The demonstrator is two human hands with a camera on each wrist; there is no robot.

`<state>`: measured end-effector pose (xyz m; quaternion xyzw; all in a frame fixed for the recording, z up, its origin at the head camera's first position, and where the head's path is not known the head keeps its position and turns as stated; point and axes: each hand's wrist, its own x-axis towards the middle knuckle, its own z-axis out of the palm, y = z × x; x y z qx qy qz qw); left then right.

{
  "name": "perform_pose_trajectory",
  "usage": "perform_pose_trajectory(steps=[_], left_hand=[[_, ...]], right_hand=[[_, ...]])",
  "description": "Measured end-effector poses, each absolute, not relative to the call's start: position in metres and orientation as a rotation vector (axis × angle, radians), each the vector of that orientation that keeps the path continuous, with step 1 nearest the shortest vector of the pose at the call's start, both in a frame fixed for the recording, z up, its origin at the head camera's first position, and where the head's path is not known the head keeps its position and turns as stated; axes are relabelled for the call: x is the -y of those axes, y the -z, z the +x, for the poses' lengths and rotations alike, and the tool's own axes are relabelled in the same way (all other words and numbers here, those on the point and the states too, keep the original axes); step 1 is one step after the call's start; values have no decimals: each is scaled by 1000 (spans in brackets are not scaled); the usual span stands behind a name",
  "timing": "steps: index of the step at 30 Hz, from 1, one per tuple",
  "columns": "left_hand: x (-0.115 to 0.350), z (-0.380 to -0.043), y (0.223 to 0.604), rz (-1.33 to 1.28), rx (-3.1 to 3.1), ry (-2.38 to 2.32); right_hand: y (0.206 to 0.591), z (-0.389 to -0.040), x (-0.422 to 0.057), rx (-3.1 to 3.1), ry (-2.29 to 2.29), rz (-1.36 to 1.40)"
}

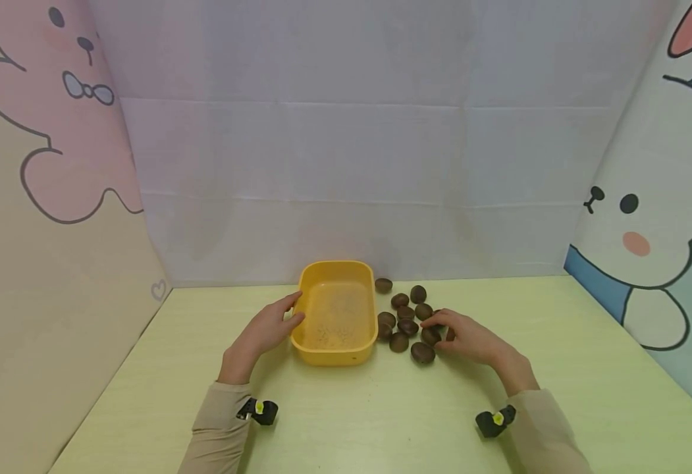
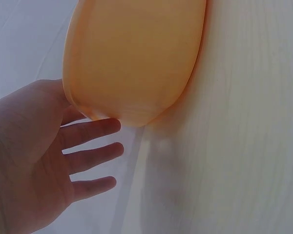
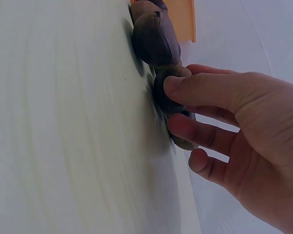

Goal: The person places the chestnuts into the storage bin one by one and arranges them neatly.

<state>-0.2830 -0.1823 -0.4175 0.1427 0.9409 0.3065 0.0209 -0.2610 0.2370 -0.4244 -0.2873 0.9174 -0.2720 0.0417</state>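
Observation:
At the middle of the table stands a yellow tub (image 1: pixel 317 359), with some small crumbs on its floor. My left hand (image 1: pixel 267 329) holds the tub's left rim, thumb over the edge; in the left wrist view the other fingers (image 2: pixel 95 160) spread below the tub wall. Several dark brown chestnuts (image 1: pixel 407 327) lie in a loose group to the right of the tub. My right hand (image 1: pixel 464 337) is at the right side of this group, pinching one chestnut (image 3: pixel 167 100) between thumb and fingers. Other chestnuts sit close to it, partly hidden by the fingers.
A pale yellow-green table (image 1: pixel 346 421) carries everything. Behind it hangs a white cloth (image 1: pixel 346 151). Printed cartoon panels stand on both sides, a pink figure (image 1: pixel 67 131) left and a white rabbit (image 1: pixel 648 204) right. One chestnut (image 1: pixel 384 285) lies apart near the tub's far corner.

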Motion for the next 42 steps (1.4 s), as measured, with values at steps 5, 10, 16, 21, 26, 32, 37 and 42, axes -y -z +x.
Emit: perform_pose_trajectory(steps=[5, 10, 16, 21, 26, 32, 37, 42], left_hand=[[183, -282, 417, 432, -2909, -962], [184, -281, 417, 428, -2901, -963], [185, -281, 417, 402, -2896, -972], [185, -281, 418, 395, -2904, -960], [184, -280, 419, 388, -2916, -934], [176, -283, 419, 385, -2918, -947], [172, -284, 419, 388, -2904, -963], [170, -286, 421, 377, -2929, -948]], right_hand=[[425, -261, -237, -2819, 831, -898], [426, -263, -236, -2814, 836, -929], [426, -263, -235, -2820, 863, -933], [424, -262, -236, -2836, 877, -947], [421, -260, -237, -2861, 892, -969], [419, -259, -239, -2880, 891, -991], [419, -260, -241, -2898, 899, -1015], [420, -262, -237, -2926, 941, -1054]])
